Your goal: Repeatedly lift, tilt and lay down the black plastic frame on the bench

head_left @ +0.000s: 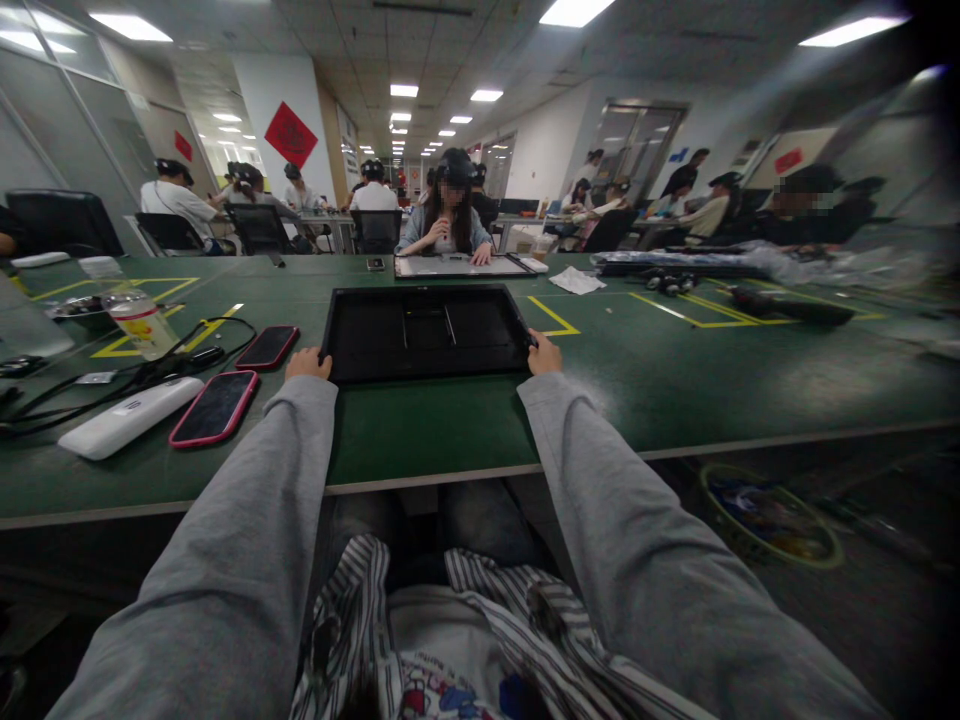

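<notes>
A shallow black rectangular panel with a raised rim (pixel 367 335), much like the back cover of a monitor, lies on the green table in front of me. Two thin upright strips show near its middle. My left hand (pixel 308 365) is closed on its left edge, close to the lower corner. On the opposite side, my right hand (pixel 544 354) grips the right edge. The fingertips of both hands are partly hidden by the rim. Just left of my left hand lies a dark phone in a red case (pixel 268 347).
Left on the table (pixel 450 440) are a pink-cased phone (pixel 215 408), a white power bank (pixel 129 418), black cables and a plastic bottle (pixel 142 315). Across from me a person (pixel 448 215) sits behind a flat pale panel (pixel 450 266). A basket (pixel 772 515) stands below right.
</notes>
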`<state>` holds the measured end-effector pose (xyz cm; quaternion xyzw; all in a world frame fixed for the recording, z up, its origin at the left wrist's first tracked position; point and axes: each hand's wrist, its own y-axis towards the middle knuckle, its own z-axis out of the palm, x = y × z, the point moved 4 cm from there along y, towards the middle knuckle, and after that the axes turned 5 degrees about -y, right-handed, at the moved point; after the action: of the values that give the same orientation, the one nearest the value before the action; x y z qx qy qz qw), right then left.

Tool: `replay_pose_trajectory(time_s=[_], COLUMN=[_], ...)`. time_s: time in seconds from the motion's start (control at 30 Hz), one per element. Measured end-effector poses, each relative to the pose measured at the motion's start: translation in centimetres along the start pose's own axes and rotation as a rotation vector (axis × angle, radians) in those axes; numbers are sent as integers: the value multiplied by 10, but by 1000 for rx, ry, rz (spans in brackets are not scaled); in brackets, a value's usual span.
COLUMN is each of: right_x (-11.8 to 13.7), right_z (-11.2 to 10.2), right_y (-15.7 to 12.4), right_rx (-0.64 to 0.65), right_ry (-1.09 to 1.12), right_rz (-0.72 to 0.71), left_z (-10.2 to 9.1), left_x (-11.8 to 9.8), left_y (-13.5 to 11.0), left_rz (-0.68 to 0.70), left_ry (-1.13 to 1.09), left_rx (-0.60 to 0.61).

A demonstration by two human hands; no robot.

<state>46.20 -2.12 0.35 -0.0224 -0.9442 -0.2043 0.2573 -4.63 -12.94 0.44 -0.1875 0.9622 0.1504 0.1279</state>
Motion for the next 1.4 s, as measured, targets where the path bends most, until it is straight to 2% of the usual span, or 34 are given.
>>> replay_pose_trajectory(time_s=[0.23, 0.43, 0.53, 0.7, 0.87, 1.13, 1.4], right_x=[3, 19, 28, 35, 36, 28, 5], right_z=[-6, -30, -44, -55, -54, -45, -9], right_y=[1, -5, -12, -19, -20, -13, 1], right_rx=[-81, -367, -480, -555, -538, -538, -284], right_ry=[12, 111, 135, 167, 219, 146, 96], right_rz=[-24, -160, -217, -259, -243, -230, -104], left_z=[-29, -57, -64, -66, -66, -57, -34], left_x=[-16, -28, -31, -33, -31, -29, -26], left_y=[-18, -39, -46, -50, -50, -39, -28], left_rz=[91, 216, 255, 261, 301, 242, 151], left_ry=[-111, -299, -360, -392, -387, -362, -197], left_rx=[-172, -499, -627, -691, -705, -581, -290])
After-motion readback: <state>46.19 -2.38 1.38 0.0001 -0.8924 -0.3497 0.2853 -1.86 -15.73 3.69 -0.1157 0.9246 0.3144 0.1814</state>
